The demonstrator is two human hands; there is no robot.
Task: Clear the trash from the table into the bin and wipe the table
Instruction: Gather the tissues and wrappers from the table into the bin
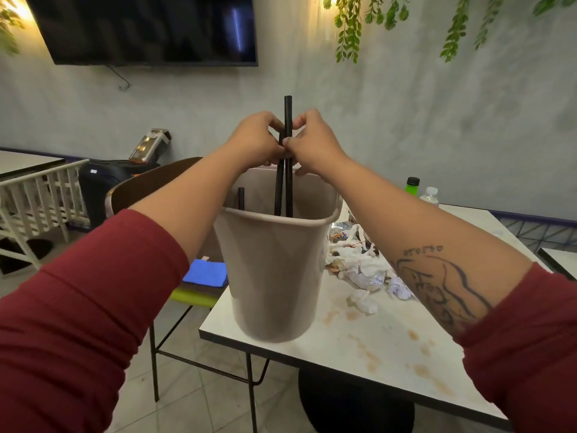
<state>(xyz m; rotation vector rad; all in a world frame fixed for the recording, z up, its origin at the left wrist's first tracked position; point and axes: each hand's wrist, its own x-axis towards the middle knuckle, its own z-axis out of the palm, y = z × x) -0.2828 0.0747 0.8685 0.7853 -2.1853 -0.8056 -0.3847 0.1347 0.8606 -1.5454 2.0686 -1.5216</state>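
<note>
Black straws (288, 114) held upright in a beige bin (274, 270), frame centre.
Left hand (254, 142) and right hand (315, 145) both pinch the straws between curled fingers; the bin stands on the white table (343, 342), crumpled tissues (365, 276) beside it at right.

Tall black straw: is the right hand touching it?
Touching. Head view: the right hand pinches the tall black straw above the bin, no gap visible; the left hand pinches there too.
</note>
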